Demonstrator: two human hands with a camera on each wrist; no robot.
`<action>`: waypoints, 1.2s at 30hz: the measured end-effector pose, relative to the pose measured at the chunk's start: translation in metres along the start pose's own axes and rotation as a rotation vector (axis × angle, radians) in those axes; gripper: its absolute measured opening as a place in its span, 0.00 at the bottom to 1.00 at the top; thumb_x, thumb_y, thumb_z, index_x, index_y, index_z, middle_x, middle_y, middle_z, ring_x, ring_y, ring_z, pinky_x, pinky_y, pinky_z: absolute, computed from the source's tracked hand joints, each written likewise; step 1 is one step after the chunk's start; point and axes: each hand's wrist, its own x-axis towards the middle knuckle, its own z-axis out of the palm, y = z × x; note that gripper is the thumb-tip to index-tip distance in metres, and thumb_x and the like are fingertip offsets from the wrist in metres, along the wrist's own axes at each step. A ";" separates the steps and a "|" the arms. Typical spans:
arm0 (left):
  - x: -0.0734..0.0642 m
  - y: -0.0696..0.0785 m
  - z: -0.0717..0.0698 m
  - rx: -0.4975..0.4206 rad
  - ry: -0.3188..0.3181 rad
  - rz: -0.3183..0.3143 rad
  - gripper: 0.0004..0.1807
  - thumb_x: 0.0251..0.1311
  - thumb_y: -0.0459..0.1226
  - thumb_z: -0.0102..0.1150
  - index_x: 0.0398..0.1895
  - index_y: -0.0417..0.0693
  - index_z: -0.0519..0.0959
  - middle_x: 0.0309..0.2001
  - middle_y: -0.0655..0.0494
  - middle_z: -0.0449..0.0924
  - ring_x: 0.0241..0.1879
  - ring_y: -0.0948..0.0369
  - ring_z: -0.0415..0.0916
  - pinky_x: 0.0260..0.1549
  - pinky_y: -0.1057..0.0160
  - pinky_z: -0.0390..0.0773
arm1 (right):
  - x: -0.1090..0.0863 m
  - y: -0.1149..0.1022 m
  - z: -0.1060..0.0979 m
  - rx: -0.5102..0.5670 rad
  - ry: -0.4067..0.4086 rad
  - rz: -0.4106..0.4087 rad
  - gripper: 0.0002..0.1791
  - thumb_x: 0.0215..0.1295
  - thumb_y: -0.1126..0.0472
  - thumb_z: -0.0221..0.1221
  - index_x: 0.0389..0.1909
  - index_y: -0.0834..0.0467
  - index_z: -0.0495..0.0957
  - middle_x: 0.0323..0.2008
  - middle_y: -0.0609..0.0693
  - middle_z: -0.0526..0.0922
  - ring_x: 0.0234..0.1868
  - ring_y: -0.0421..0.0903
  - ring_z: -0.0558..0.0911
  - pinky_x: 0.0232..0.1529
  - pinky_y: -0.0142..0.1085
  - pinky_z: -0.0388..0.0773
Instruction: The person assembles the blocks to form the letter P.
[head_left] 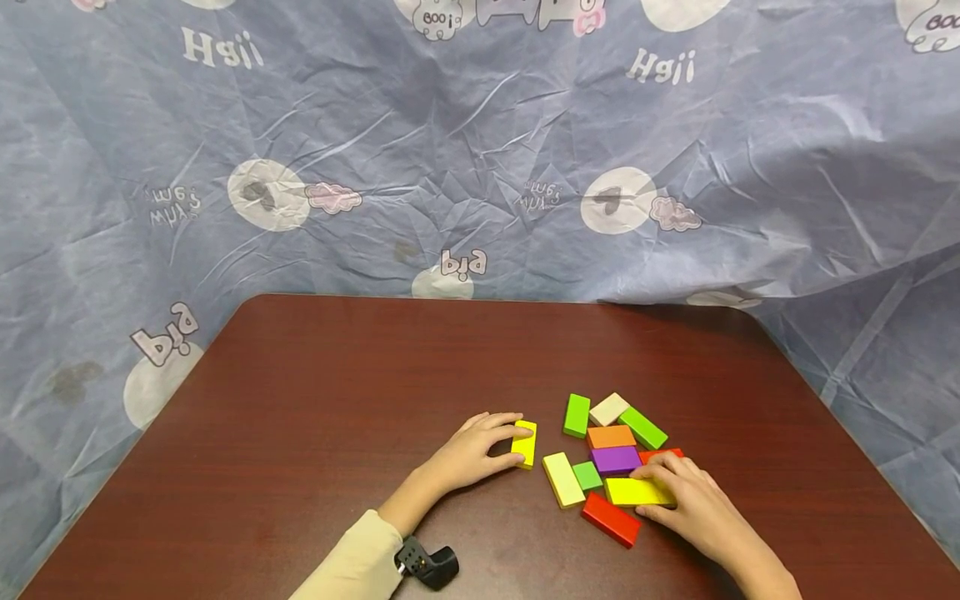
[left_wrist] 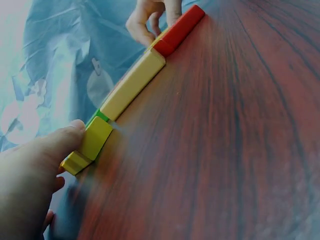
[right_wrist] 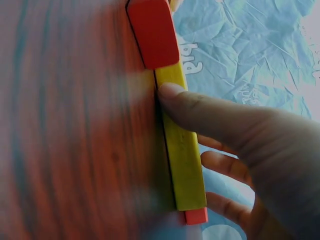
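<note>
My left hand [head_left: 472, 450] pinches a small bright yellow block [head_left: 528, 450] between thumb and fingers, at the left of a loose group of blocks. In the left wrist view the thumb lies against that block's side. Across the group, my right hand [head_left: 693, 504] grips a longer yellow block [head_left: 626, 492], which lies on the table. The right wrist view shows the thumb on the long yellow block's [right_wrist: 182, 160] near side, with the fingers behind it. A red block [head_left: 611, 520] lies just in front of it, and another red block [head_left: 662, 455] is partly hidden by the right hand.
Between the hands lie a pale yellow block [head_left: 562, 480], a small green one [head_left: 587, 476], a purple one [head_left: 617, 460] and an orange one [head_left: 611, 437]. Behind them are two green blocks [head_left: 577, 415] and a cream block [head_left: 609, 408]. A printed cloth [head_left: 480, 150] hangs beyond the brown table [head_left: 360, 358].
</note>
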 end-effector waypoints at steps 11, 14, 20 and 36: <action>-0.002 -0.003 0.001 -0.106 -0.003 -0.042 0.21 0.64 0.49 0.46 0.60 0.62 0.69 0.65 0.58 0.62 0.66 0.59 0.58 0.66 0.52 0.55 | 0.008 -0.024 -0.023 0.146 -0.043 0.174 0.18 0.45 0.48 0.68 0.38 0.44 0.74 0.35 0.37 0.74 0.33 0.32 0.70 0.32 0.32 0.71; -0.002 -0.003 0.000 -0.166 0.011 -0.080 0.21 0.64 0.47 0.47 0.60 0.60 0.69 0.65 0.57 0.63 0.65 0.56 0.60 0.62 0.51 0.62 | 0.015 -0.042 -0.024 0.141 -0.035 0.160 0.17 0.46 0.49 0.67 0.38 0.45 0.74 0.33 0.36 0.73 0.32 0.32 0.69 0.29 0.30 0.69; 0.000 -0.006 -0.002 -0.251 0.048 -0.117 0.20 0.64 0.44 0.49 0.59 0.55 0.71 0.64 0.53 0.63 0.64 0.55 0.62 0.59 0.50 0.67 | 0.033 -0.085 -0.010 0.101 -0.077 0.095 0.17 0.46 0.51 0.67 0.37 0.46 0.75 0.34 0.36 0.75 0.31 0.32 0.70 0.27 0.29 0.69; 0.000 -0.008 -0.001 -0.265 0.078 -0.106 0.20 0.64 0.44 0.49 0.59 0.53 0.71 0.63 0.52 0.63 0.63 0.54 0.63 0.58 0.50 0.68 | 0.044 -0.144 0.034 -0.086 -0.058 -0.094 0.21 0.46 0.48 0.66 0.43 0.45 0.75 0.32 0.41 0.71 0.28 0.37 0.73 0.12 0.28 0.61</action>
